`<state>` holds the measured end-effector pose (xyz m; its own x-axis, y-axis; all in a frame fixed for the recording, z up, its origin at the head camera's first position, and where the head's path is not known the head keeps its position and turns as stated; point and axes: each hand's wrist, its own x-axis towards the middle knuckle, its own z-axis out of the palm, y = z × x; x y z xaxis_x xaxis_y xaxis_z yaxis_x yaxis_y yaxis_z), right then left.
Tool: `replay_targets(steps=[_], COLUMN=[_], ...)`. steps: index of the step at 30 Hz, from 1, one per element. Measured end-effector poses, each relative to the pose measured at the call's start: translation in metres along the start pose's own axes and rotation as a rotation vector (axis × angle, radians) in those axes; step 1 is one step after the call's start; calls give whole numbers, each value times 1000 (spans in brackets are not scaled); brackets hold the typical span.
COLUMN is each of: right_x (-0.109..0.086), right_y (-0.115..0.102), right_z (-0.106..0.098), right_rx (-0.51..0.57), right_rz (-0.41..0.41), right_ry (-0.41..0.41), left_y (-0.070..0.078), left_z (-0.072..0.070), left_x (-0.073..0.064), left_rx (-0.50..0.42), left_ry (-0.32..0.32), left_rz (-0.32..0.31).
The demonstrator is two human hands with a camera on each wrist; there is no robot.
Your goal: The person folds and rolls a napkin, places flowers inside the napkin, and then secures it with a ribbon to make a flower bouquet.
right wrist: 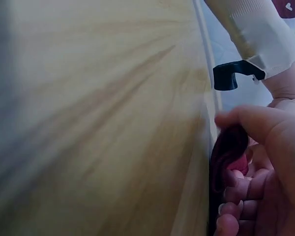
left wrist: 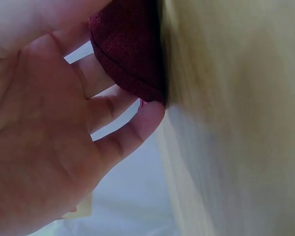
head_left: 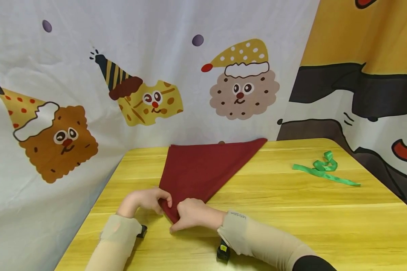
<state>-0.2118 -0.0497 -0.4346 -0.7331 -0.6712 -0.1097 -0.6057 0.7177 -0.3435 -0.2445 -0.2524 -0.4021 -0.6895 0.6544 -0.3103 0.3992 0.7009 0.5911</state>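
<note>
A dark red cloth [head_left: 200,165] lies in a rough triangle on the wooden table, its long slanting edge towards the right. My left hand [head_left: 147,199] holds the cloth's left edge near the front corner. In the left wrist view the cloth's rounded, stitched edge [left wrist: 128,44] sits between the thumb and the bent fingers. Close beside it, my right hand [head_left: 194,214] grips the front corner. The right wrist view has a rolled fold of cloth [right wrist: 228,155] between thumb and curled fingers, low over the tabletop. Part of that corner is hidden by the hands.
A curled green ribbon [head_left: 320,171] lies on the right of the table [head_left: 264,226]. Behind the far edge hangs a white printed curtain [head_left: 190,94] with cartoon biscuits and cheese. Small black devices [head_left: 223,251] are strapped under both wrists.
</note>
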Motion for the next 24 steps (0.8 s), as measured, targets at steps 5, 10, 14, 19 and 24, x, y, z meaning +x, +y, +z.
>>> replay_targets(steps=[5, 10, 14, 19, 24], right_x=[-1, -4, -8, -10, -8], right_y=[2, 7, 12, 18, 27], right_z=[-4, -10, -14, -19, -21], right_rx=[14, 55, 124, 198, 272], right_rz=[-15, -55, -56, -52, -37], right_ry=[12, 36, 46, 58, 58], left_y=[0, 0, 5, 9, 14], left_z=[0, -4, -11, -18, -22], left_x=[2, 5, 9, 14, 22], left_rx=[-9, 17, 58, 78, 75], left_ry=[15, 44, 34, 35, 36], left_rz=[23, 106, 158, 163, 90])
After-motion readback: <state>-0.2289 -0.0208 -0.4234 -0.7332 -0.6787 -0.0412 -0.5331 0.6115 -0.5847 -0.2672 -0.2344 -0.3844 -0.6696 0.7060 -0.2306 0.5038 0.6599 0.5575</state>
